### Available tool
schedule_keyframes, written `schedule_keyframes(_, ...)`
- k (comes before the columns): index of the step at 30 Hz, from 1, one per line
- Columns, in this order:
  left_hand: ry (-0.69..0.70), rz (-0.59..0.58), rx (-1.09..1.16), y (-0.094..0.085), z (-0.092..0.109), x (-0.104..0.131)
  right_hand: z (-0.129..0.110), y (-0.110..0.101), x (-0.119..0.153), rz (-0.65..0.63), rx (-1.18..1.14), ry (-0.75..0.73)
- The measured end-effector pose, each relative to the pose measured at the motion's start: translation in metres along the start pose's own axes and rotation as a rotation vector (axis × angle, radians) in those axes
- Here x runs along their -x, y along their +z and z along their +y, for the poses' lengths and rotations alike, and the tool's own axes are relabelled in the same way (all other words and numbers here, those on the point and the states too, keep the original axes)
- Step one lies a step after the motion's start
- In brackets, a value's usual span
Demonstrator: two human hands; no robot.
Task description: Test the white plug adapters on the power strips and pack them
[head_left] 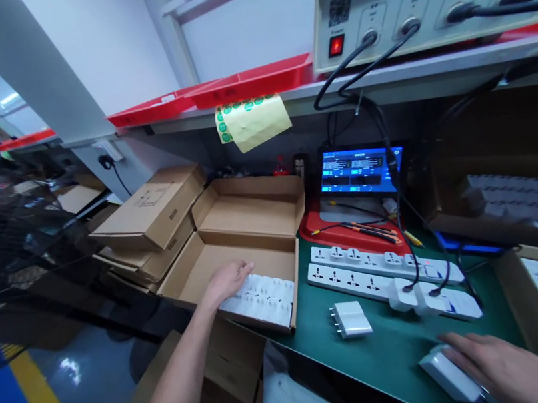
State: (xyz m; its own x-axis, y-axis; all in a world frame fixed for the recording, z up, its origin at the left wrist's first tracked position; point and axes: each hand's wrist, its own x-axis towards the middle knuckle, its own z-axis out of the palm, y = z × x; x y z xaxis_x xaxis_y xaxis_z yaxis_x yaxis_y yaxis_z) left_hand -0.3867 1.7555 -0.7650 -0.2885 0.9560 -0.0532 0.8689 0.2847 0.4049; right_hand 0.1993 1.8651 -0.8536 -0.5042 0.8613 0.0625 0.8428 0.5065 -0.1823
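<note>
We're seeing a white charger [446, 373] at near right over the green mat [392, 348], long axis running far-left to near-right; our right hand [497, 359] is gripping it from the right, fingers closed on it. A loose charger [352, 319] is lying farther left, between hands. Our left hand [228, 282] is reaching into the open carton [236, 250]; we can't tell its hold.

Hands [228, 282], white chargers [353, 320], open cardboard box [270, 247]
</note>
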Motion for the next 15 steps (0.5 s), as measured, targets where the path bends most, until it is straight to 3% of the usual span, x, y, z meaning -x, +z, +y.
schedule_keyframes(2,0.053,0.115,-0.065,0.007,0.023,0.002,-0.009,-0.011,-0.003,-0.110,0.021,0.010)
schedule_keyframes(4,0.201,0.173,-0.095,0.024,0.057,0.008,-0.022,-0.027,-0.006,-0.134,0.077,0.044)
schedule_keyframes(6,0.430,0.150,-0.089,0.051,0.097,0.022,-0.034,-0.047,-0.007,-0.102,0.093,0.080)
schedule_keyframes(9,0.735,0.144,-0.137,0.099,0.148,0.050,-0.050,-0.079,-0.008,0.002,-0.067,0.141)
schedule_keyframes(12,0.865,0.254,-0.241,0.136,0.173,0.073,-0.067,-0.099,-0.009,0.052,-0.364,0.167)
schedule_keyframes(15,0.910,0.325,-0.280,0.150,0.177,0.083,-0.090,-0.098,-0.018,0.027,-0.593,0.095)
